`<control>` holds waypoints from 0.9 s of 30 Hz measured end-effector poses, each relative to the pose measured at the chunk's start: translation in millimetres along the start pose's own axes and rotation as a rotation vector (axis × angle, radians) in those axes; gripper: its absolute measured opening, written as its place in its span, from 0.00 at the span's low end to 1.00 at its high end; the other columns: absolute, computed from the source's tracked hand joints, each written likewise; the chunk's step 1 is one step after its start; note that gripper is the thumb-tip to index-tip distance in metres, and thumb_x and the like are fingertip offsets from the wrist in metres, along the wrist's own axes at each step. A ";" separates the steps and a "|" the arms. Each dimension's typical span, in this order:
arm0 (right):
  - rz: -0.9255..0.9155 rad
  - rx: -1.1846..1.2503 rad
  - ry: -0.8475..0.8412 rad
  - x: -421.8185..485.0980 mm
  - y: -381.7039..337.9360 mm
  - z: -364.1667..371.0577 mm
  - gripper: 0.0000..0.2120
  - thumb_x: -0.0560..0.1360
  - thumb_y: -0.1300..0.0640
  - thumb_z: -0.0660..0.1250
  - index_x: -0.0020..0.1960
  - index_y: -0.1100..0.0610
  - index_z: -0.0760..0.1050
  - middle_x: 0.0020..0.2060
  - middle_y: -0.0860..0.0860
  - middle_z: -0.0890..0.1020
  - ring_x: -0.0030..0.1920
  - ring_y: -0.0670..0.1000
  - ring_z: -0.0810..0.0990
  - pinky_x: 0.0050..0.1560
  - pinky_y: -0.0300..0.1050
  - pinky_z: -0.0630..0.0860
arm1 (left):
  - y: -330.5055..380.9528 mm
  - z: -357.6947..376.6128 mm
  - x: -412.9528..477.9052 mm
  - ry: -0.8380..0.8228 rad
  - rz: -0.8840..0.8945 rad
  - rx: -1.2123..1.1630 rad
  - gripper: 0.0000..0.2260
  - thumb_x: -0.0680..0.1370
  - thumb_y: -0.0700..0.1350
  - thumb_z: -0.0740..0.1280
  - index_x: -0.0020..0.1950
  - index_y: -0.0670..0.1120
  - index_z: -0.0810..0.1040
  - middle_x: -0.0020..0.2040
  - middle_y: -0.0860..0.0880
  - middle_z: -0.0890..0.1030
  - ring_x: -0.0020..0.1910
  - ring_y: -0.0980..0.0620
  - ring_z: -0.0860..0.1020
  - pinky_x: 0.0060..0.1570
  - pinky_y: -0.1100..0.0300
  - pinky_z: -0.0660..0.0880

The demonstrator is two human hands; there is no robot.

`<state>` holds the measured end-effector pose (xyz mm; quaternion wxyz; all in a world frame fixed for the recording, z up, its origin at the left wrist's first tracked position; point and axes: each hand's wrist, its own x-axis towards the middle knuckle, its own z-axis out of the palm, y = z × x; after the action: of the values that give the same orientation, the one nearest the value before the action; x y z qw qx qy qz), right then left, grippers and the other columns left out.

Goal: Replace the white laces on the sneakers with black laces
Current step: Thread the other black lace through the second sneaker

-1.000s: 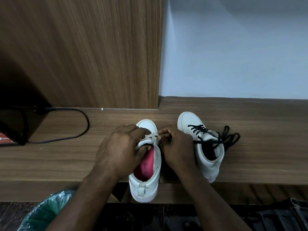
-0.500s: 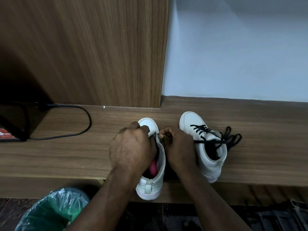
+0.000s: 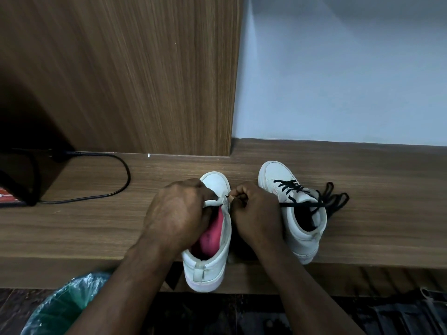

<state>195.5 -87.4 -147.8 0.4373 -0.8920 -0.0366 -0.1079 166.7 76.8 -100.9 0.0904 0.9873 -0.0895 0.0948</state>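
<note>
Two white sneakers stand on a wooden ledge (image 3: 362,213). The left sneaker (image 3: 212,259) has a pink insole and its heel hangs over the ledge's front edge. My left hand (image 3: 179,211) grips its tongue and upper from the left. My right hand (image 3: 256,211) pinches the tip of a black lace (image 3: 300,203) against the left sneaker's right eyelet side. That lace runs right across the right sneaker (image 3: 297,213), which is laced in black with loose loops (image 3: 335,199) beside it.
A black cable (image 3: 116,187) loops on the ledge at left, leading to a dark device (image 3: 14,187). A bin with a green liner (image 3: 60,308) stands below left. A wooden panel (image 3: 133,73) and pale wall rise behind.
My left hand has shifted from covering the shoe's opening to its left side, baring more pink insole. My right hand stays at the eyelets with the lace tip.
</note>
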 end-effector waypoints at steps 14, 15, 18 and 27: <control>-0.058 0.006 -0.053 -0.9 4.0 -5.6 0.07 0.72 0.66 0.70 0.43 0.55 0.83 0.42 0.47 0.85 0.46 0.49 0.82 0.52 0.50 0.77 | 9.1 -2.6 -4.3 0.044 0.019 -0.003 0.20 0.73 0.64 0.57 0.50 0.57 0.84 0.48 0.57 0.83 0.47 0.53 0.81 0.39 0.59 0.72; -0.066 0.008 -0.055 -0.1 4.6 -6.2 0.07 0.72 0.66 0.71 0.43 0.56 0.83 0.42 0.47 0.85 0.46 0.50 0.82 0.52 0.50 0.77 | 10.2 -2.0 -4.0 0.026 0.017 0.010 0.21 0.73 0.64 0.56 0.49 0.56 0.84 0.49 0.57 0.83 0.48 0.53 0.81 0.40 0.58 0.74; -0.067 0.025 -0.050 1.9 5.1 -7.0 0.06 0.73 0.65 0.72 0.44 0.55 0.84 0.41 0.45 0.85 0.45 0.47 0.82 0.51 0.47 0.77 | 12.0 -1.6 -4.9 0.025 0.009 0.003 0.17 0.75 0.61 0.59 0.48 0.55 0.84 0.48 0.56 0.83 0.47 0.52 0.80 0.42 0.56 0.75; -0.008 0.012 -0.047 1.0 5.2 0.9 0.07 0.73 0.63 0.72 0.42 0.51 0.83 0.40 0.43 0.84 0.43 0.44 0.81 0.50 0.45 0.77 | 11.7 -2.6 -7.2 0.014 -0.076 -0.045 0.14 0.74 0.59 0.64 0.53 0.55 0.83 0.49 0.54 0.83 0.47 0.52 0.82 0.44 0.54 0.78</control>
<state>197.4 -89.9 -152.1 0.4412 -0.8916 -0.0510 -0.0882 157.0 67.2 -98.0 0.1165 0.9871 -0.0535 0.0964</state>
